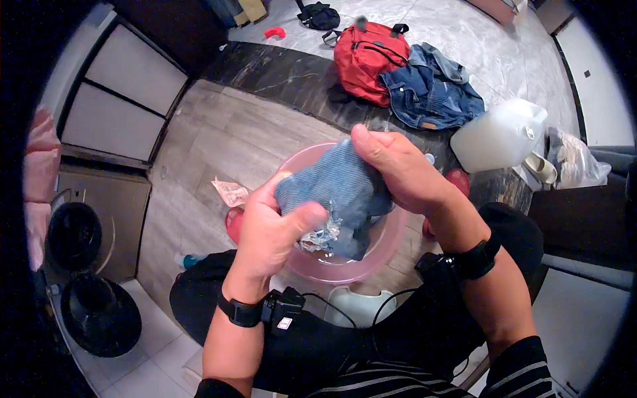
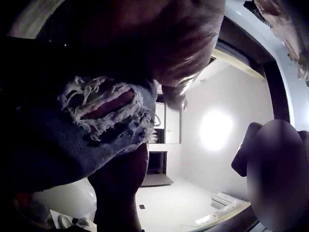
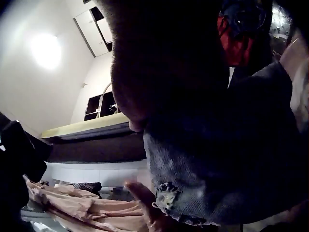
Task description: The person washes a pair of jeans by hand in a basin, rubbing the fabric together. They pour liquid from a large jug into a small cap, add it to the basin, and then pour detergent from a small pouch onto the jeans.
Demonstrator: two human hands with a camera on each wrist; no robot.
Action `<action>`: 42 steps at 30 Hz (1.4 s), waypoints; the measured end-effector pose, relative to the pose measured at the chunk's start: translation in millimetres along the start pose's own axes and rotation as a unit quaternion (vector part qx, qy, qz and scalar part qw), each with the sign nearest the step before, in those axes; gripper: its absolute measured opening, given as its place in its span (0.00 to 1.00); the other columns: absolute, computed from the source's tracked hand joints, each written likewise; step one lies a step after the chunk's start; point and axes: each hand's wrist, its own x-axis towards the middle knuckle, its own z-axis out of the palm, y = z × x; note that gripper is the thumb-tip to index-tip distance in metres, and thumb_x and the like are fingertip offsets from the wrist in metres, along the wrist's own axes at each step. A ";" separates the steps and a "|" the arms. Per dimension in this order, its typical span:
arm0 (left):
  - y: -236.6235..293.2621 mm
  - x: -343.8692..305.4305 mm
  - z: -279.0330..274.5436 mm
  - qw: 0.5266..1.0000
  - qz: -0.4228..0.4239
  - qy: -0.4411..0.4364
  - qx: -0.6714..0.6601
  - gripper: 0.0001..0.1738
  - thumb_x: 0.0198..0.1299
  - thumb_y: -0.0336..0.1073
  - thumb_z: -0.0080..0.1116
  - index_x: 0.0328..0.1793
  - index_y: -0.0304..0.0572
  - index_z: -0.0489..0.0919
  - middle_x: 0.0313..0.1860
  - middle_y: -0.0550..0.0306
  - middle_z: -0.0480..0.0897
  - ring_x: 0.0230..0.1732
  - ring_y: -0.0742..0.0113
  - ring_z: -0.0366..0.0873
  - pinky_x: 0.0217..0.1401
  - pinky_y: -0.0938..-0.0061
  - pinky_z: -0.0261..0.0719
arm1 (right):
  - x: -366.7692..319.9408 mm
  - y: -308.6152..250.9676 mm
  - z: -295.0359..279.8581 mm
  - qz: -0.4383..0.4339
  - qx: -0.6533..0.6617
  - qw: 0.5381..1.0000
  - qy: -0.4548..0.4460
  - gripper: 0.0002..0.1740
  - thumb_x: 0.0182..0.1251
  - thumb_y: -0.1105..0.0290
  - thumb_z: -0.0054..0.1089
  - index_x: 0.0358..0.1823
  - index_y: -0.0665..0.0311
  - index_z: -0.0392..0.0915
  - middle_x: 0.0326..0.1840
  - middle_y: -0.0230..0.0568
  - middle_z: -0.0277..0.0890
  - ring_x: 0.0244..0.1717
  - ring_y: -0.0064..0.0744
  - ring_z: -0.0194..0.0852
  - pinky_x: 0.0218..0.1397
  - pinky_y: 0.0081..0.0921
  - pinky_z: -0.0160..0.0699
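In the head view a blue ripped denim garment [image 1: 335, 176] is held up over a pink basin [image 1: 308, 273]. My left hand [image 1: 262, 225] grips its left side, the thumb in front near a frayed white hole and the fingers behind. With the thumb on top, my right hand [image 1: 401, 169] holds the upper right edge. Loose threads [image 2: 104, 108] hang round the hole in the left wrist view, with skin showing through it. The right wrist view shows the denim [image 3: 193, 169] dark, a smaller frayed spot at its lower corner.
Beyond the basin lie a red backpack [image 1: 371, 63] and a denim jacket [image 1: 434, 93]. To the right stands a large white plastic jug [image 1: 497, 136]. A pale stool [image 1: 358, 306] sits close in front of me; a washing machine [image 1: 126, 225] is at the left.
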 end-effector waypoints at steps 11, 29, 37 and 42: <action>5.5 6.3 8.3 0.989 -0.101 0.095 -0.046 0.21 0.63 0.37 0.59 0.57 0.29 0.75 0.47 0.55 0.82 0.44 0.74 0.79 0.48 0.78 0.78 | 8.8 12.7 -3.4 0.041 0.007 0.999 -0.006 0.26 0.73 0.49 0.43 0.42 0.65 0.79 0.34 0.29 0.78 0.34 0.18 0.72 0.40 0.22 0.74; -192.7 32.7 -57.1 0.790 -0.135 0.042 0.597 0.31 0.55 0.42 0.61 0.67 0.56 0.68 0.59 0.45 0.72 0.60 0.45 0.69 0.64 0.57 0.63 | 45.9 221.6 -66.4 0.167 -0.308 0.907 0.233 0.28 0.67 0.51 0.49 0.48 0.73 0.75 0.49 0.62 0.76 0.53 0.59 0.73 0.58 0.42 0.69; -264.2 25.7 -74.2 0.727 -0.251 0.038 0.638 0.35 0.59 0.49 0.57 0.72 0.60 0.60 0.70 0.41 0.58 0.70 0.42 0.55 0.68 0.49 0.54 | 38.3 257.3 -50.9 0.225 -0.406 0.855 0.231 0.23 0.66 0.54 0.53 0.53 0.64 0.70 0.50 0.56 0.76 0.53 0.57 0.72 0.56 0.45 0.70; -277.3 32.3 -82.0 0.705 -0.290 0.015 0.647 0.35 0.60 0.53 0.54 0.73 0.59 0.59 0.70 0.40 0.59 0.69 0.39 0.55 0.68 0.49 0.55 | 47.1 268.9 -54.7 0.343 -0.433 0.814 0.182 0.22 0.66 0.54 0.52 0.53 0.63 0.71 0.51 0.56 0.75 0.54 0.56 0.72 0.56 0.46 0.70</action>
